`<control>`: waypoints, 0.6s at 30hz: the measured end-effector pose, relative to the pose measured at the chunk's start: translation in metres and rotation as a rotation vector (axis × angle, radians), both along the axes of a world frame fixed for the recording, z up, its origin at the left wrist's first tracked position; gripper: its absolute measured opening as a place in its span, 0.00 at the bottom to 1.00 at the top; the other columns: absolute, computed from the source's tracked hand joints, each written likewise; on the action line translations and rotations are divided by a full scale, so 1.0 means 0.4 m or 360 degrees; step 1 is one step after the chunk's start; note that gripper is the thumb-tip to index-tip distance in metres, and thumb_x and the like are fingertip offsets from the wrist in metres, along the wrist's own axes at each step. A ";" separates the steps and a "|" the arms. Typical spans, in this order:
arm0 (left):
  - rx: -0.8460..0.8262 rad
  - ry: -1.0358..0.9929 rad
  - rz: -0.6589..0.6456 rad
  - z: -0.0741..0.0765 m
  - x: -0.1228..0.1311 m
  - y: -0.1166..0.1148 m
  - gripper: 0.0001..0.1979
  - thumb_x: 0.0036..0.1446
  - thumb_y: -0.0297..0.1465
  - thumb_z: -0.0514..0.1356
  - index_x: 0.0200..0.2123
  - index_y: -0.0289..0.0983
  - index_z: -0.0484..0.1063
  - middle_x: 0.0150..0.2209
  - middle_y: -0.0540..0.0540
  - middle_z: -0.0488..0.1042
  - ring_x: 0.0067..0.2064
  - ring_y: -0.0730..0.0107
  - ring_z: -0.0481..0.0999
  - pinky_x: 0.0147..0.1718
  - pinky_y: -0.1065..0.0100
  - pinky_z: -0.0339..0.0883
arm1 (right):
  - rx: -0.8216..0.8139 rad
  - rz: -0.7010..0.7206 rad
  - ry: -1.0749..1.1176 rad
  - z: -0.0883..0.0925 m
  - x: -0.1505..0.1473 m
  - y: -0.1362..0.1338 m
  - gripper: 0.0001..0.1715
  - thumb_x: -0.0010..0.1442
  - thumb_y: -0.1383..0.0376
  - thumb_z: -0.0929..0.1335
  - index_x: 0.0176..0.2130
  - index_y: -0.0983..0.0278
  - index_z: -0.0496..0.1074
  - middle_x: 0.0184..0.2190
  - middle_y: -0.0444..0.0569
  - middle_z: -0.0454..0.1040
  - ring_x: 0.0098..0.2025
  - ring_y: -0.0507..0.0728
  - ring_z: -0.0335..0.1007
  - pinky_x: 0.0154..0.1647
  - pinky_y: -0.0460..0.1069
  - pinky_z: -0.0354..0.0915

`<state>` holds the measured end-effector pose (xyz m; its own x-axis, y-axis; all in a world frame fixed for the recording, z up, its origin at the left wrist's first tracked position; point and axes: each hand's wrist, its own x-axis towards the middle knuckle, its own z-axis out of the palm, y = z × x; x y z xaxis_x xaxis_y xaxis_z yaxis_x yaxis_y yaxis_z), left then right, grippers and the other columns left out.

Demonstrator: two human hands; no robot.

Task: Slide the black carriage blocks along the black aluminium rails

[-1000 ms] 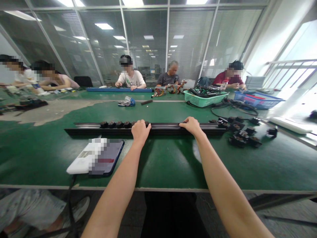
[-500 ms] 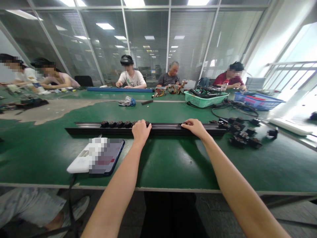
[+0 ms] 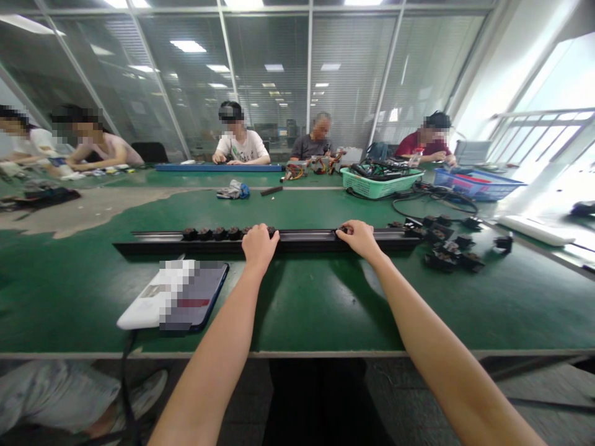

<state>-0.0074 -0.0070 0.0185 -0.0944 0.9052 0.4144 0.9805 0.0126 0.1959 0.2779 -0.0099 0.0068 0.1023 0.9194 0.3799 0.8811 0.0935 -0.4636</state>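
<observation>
Crosswise, the black rail (image 3: 307, 246) lay ahead on the green table (image 3: 316, 310), its long axis running left to right. The left hand (image 3: 258, 248) curled over it at the row of dark parts (image 3: 219, 233), its hold hidden; the right hand (image 3: 362, 238), nearer the loose pile (image 3: 439, 232), narrowly pinched a small dark piece (image 3: 343, 230).

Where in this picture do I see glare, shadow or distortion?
Head view: glare washes out the window at right; head view: shadows darken the green table below the left hand and right hand; head view: frames of the glass wall lean outward, probably wide-lens distortion; head view: the black rail looks too dark for fine detail.
</observation>
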 end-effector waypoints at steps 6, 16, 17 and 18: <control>0.0002 -0.0002 0.0000 0.001 0.000 0.001 0.19 0.69 0.42 0.55 0.51 0.35 0.76 0.50 0.35 0.79 0.54 0.51 0.78 0.52 0.59 0.69 | 0.0036 0.0000 -0.0223 -0.006 -0.006 -0.001 0.19 0.65 0.56 0.65 0.45 0.63 0.79 0.40 0.55 0.78 0.49 0.65 0.69 0.52 0.57 0.56; 0.0000 -0.0012 -0.0003 0.001 0.000 0.001 0.19 0.69 0.42 0.55 0.51 0.36 0.76 0.50 0.35 0.79 0.54 0.51 0.78 0.52 0.59 0.69 | -0.0022 -0.0105 -0.0158 -0.007 -0.008 -0.001 0.18 0.66 0.57 0.65 0.47 0.64 0.78 0.45 0.58 0.78 0.52 0.67 0.68 0.52 0.57 0.57; 0.0002 -0.0015 -0.0004 0.001 -0.001 0.001 0.19 0.69 0.42 0.55 0.51 0.36 0.76 0.50 0.35 0.79 0.53 0.51 0.78 0.52 0.59 0.69 | -0.0023 -0.0109 -0.0157 -0.007 -0.008 -0.001 0.18 0.66 0.57 0.65 0.47 0.64 0.79 0.45 0.58 0.78 0.52 0.67 0.69 0.52 0.57 0.57; 0.0006 -0.0016 -0.0006 0.000 -0.001 0.001 0.19 0.69 0.42 0.55 0.51 0.36 0.76 0.50 0.35 0.79 0.53 0.51 0.78 0.52 0.59 0.69 | -0.0023 -0.0111 -0.0157 -0.007 -0.007 0.000 0.18 0.66 0.57 0.65 0.47 0.64 0.79 0.45 0.58 0.78 0.52 0.67 0.69 0.52 0.57 0.57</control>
<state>-0.0077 -0.0065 0.0186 -0.0955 0.9041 0.4166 0.9785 0.0084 0.2060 0.2750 -0.0100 0.0039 0.1289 0.9167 0.3782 0.9266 0.0245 -0.3753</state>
